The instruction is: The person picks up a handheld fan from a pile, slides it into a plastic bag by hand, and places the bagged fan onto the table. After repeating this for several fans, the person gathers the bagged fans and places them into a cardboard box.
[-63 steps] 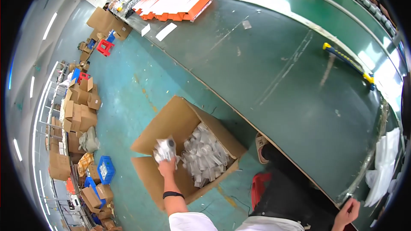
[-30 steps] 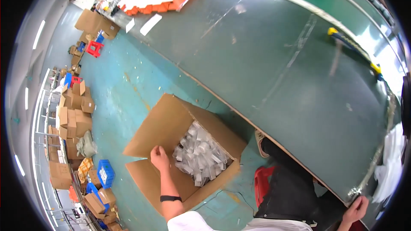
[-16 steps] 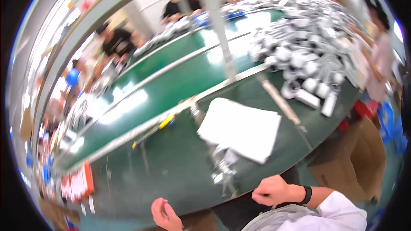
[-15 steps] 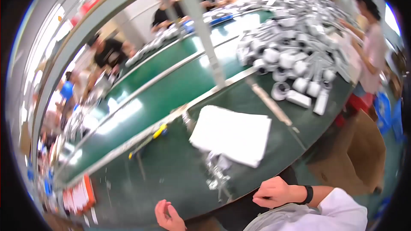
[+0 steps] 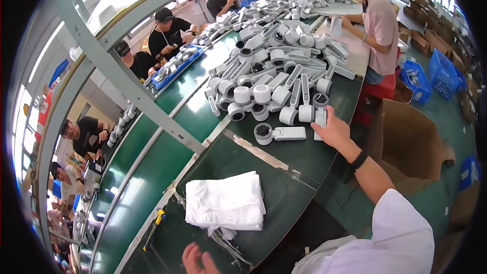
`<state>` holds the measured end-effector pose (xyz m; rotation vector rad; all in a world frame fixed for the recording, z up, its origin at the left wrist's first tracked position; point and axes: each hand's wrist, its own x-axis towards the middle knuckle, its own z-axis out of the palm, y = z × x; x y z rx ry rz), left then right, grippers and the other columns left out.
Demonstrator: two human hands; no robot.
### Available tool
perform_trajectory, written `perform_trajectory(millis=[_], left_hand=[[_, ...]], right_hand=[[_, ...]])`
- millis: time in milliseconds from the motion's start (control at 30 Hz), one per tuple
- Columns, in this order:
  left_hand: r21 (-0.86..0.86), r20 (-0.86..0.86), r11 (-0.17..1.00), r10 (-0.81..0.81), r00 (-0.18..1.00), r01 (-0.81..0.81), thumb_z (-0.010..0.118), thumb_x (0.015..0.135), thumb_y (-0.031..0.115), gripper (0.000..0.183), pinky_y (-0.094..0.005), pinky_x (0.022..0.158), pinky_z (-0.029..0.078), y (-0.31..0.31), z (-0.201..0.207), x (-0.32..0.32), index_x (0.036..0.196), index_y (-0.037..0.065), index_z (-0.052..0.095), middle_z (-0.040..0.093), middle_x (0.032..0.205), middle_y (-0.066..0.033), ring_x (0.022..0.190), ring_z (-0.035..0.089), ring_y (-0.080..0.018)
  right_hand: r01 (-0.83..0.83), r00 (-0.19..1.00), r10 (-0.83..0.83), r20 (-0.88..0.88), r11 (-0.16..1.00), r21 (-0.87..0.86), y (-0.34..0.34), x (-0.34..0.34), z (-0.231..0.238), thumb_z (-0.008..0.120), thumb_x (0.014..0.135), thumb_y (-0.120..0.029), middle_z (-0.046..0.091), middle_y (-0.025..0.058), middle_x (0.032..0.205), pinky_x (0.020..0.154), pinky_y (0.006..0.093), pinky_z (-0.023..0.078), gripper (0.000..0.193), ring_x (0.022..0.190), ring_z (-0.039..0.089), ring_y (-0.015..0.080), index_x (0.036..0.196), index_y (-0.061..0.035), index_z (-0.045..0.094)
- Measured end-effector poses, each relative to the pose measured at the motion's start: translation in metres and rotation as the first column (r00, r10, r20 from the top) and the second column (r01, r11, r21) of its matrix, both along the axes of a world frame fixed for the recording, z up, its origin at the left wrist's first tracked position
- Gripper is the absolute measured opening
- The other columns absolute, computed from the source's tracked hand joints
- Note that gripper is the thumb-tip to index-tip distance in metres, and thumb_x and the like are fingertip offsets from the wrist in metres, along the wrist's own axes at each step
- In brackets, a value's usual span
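Right hand (image 5: 332, 128) newly forward, fingers closed on white device (image 5: 320, 120); left hand (image 5: 199, 260) open, empty.

Factory assy line: green conveyor belt (image 5: 152, 172), heap of white plastic parts (image 5: 274, 66) beyond the right hand (image 5: 332, 129), seated workers, cardboard boxes (image 5: 411, 142).

Brown cartons (image 5: 406, 142), white bags (image 5: 225, 200)

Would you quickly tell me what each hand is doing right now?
Left hand: open, empty, near the white bags.
Right hand: gripping a white handheld device.
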<state>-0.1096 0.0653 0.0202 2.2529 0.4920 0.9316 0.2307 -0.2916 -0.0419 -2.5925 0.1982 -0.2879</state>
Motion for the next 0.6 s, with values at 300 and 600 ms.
perform_trajectory(millis=[300, 600], left_hand=[[0.230, -0.151, 0.886, -0.377, 0.914, 0.403, 0.074, 0.076, 0.008, 0.014, -0.0351, 0.071, 0.050, -0.055, -0.011, 0.104, 0.087, 0.003, 0.068, 0.068, 0.087, -0.0106, 0.082, 0.063, -0.0279], [0.310, -0.393, 0.905, -0.158, 0.906, 0.292, 0.076, 0.077, 0.024, 0.023, -0.0378, 0.068, 0.047, -0.061, -0.008, 0.112, 0.090, 0.005, 0.071, 0.066, 0.085, -0.0096, 0.079, 0.059, -0.0287]], right_hand=[[-0.063, 0.996, -0.021, 0.082, 0.466, 0.883, -0.038, -0.001, -0.017, 0.072, 0.074, -0.019, 0.063, 0.0123, 0.105, 0.075, 0.0285, 0.048, 0.064, 0.089, 0.061, 0.0166, 0.128, 0.0071, 0.049], [-0.200, 0.837, 0.502, 0.219, -0.093, 0.975, 0.006, -0.112, 0.032, 0.069, 0.079, -0.006, 0.062, 0.0111, 0.088, 0.055, 0.0315, 0.052, 0.049, 0.060, 0.063, 0.0209, 0.122, -0.0032, 0.045]])
